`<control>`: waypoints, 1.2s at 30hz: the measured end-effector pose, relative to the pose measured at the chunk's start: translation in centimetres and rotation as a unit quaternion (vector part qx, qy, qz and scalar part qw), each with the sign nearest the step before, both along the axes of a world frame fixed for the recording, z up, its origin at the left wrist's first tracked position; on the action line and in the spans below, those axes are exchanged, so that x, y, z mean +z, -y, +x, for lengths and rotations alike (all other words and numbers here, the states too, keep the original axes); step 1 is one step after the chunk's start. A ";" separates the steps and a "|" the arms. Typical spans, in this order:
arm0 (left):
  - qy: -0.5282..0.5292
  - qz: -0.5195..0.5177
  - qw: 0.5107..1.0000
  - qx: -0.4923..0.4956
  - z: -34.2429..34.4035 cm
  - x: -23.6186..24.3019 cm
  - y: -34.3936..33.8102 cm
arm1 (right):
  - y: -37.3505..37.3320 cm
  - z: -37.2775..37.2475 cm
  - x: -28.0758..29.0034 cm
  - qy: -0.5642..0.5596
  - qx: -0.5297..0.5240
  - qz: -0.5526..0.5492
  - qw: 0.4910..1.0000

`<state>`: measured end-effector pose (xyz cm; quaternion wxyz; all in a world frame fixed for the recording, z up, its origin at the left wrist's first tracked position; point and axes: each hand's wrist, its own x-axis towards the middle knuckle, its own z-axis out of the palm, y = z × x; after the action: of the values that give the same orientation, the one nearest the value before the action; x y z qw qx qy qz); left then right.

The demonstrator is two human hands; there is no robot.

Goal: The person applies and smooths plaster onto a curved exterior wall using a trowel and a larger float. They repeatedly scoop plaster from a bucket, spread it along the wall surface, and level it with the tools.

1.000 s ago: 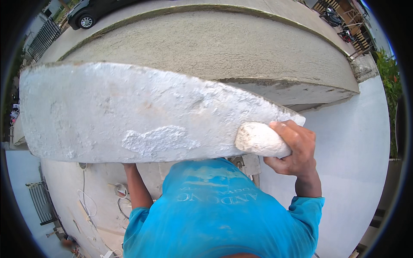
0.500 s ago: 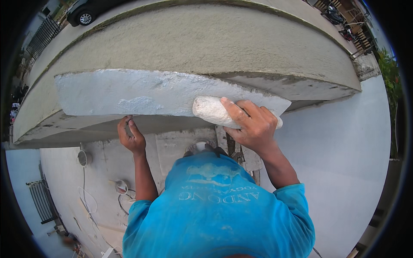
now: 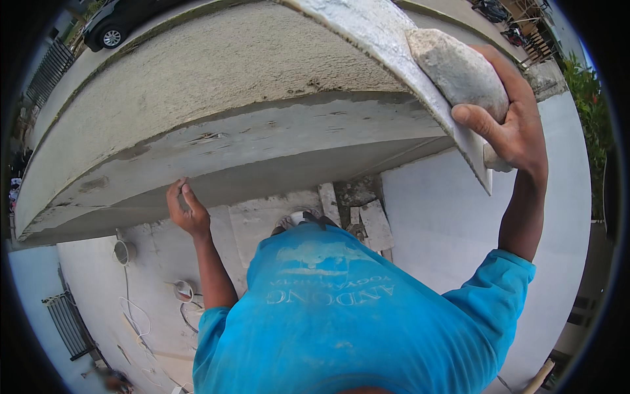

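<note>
My right hand (image 3: 508, 125) grips the thick, plaster-caked handle of a plastering trowel (image 3: 420, 75), with the thumb on the near side. Its long whitish blade is tilted and raised over the right part of a rough grey plastered surface (image 3: 262, 62). Along that surface's near edge runs a smoother grey strip (image 3: 275, 131) with small torn marks. Below the strip, toward the left, my left hand (image 3: 189, 209) hangs with its fingers curled and the thumb close to the fingertips. Nothing shows in it, and it stands apart from the trowel.
Lower down are a bucket (image 3: 123, 251), another round container (image 3: 184, 290) and loose cables (image 3: 134, 318). Broken slabs (image 3: 375, 224) lie near my feet. A pale smooth wall (image 3: 485, 203) stands at right. A dark car (image 3: 115, 29) is at the far left.
My right hand has lifted the trowel up and to the right, turning its blade steeply and uncovering the grey strip. My left hand has shifted slightly left and no longer meets the blade's edge.
</note>
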<state>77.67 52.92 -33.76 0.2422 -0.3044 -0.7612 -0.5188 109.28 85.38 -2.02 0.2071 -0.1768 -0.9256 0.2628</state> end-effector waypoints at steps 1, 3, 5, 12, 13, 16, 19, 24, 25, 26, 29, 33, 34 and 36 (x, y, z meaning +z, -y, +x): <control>0.004 0.002 1.000 0.001 0.1 -0.2 0.1 | -1.2 -0.7 1.4 0.005 0.018 0.123 0.992; 0.030 0.014 0.999 0.002 0.5 -0.7 0.4 | -2.8 -2.7 2.1 0.046 0.034 0.181 0.982; 0.040 0.015 0.999 0.006 1.0 -1.1 0.9 | -3.7 -4.9 1.6 0.082 0.092 0.265 0.956; 0.050 -0.018 0.998 0.038 2.7 -1.6 3.5 | -2.9 -9.7 -0.3 0.159 0.159 0.323 0.919; 0.067 -0.004 0.997 0.031 2.8 -1.6 3.7 | -2.5 -10.4 -0.2 0.163 0.165 0.323 0.918; 0.066 -0.012 0.997 0.024 2.9 -1.6 3.6 | -0.7 -13.3 -0.4 0.141 0.167 0.326 0.920; 0.057 -0.009 0.998 0.000 2.7 -1.0 1.9 | -0.5 -15.6 1.8 0.263 0.176 0.225 0.922; 0.019 -0.007 0.998 -0.056 2.6 0.1 -2.6 | -2.5 -16.2 -0.1 0.167 0.205 0.281 0.923; 0.007 -0.019 0.998 -0.058 2.5 0.1 -2.9 | -3.6 -14.9 -0.3 0.152 0.212 0.282 0.923; -0.002 -0.021 0.998 -0.056 2.4 0.1 -2.6 | -4.4 -14.6 -1.6 0.139 0.193 0.290 0.927; 0.031 -0.034 0.999 -0.004 2.3 -0.5 0.7 | -8.2 -10.7 -1.0 0.177 0.161 0.247 0.939; 0.118 -0.008 0.988 0.099 3.0 -1.2 7.3 | -10.3 -5.2 1.5 0.254 0.017 0.201 0.946; 0.132 0.024 0.985 0.111 3.0 -1.3 8.1 | -10.3 -4.7 1.9 0.221 0.046 0.189 0.956; 0.088 -0.026 0.984 0.151 2.5 -0.8 8.1 | -9.8 -4.6 2.3 0.221 0.030 0.183 0.957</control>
<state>80.16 44.81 -34.57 0.2414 -0.1456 -0.8301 -0.4810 104.72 95.22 0.33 0.0184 -0.1613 -0.9855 0.0494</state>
